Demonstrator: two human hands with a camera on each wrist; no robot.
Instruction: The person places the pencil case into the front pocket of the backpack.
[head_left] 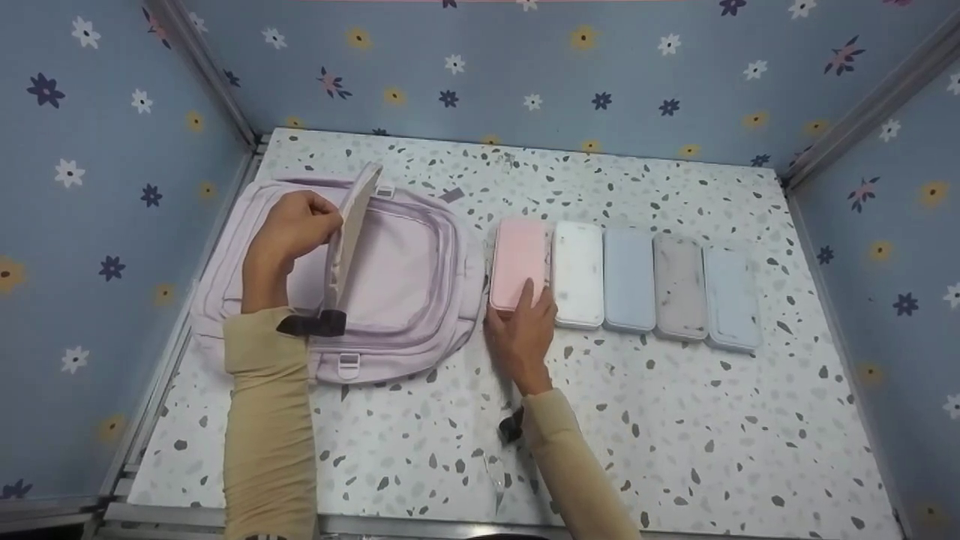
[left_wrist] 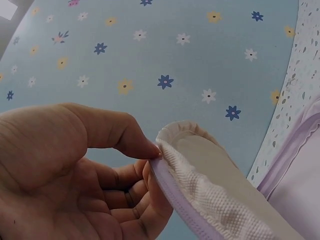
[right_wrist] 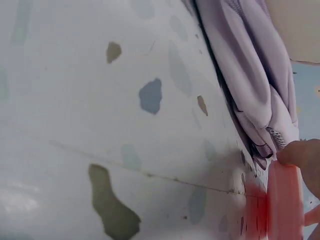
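Observation:
A lilac backpack (head_left: 397,266) lies on the table at the left, its front flap (head_left: 352,232) lifted on edge and showing a pale lining. My left hand (head_left: 296,225) pinches the flap's rim between thumb and fingers; in the left wrist view the flap (left_wrist: 215,185) has a purple zipper edge. Just right of the bag lies a pink pencil case (head_left: 519,259). Its near end is held by my right hand (head_left: 523,337), thumb at the left and a finger over the top. The right wrist view shows only part of that pink case (right_wrist: 284,200) and of the fingers.
Beside the pink case stand a white case (head_left: 578,274), a blue case (head_left: 629,277), a grey case (head_left: 679,285) and a pale blue case (head_left: 731,296), in one row. Flower-patterned walls (head_left: 525,67) border the speckled table (head_left: 675,435) at back and sides.

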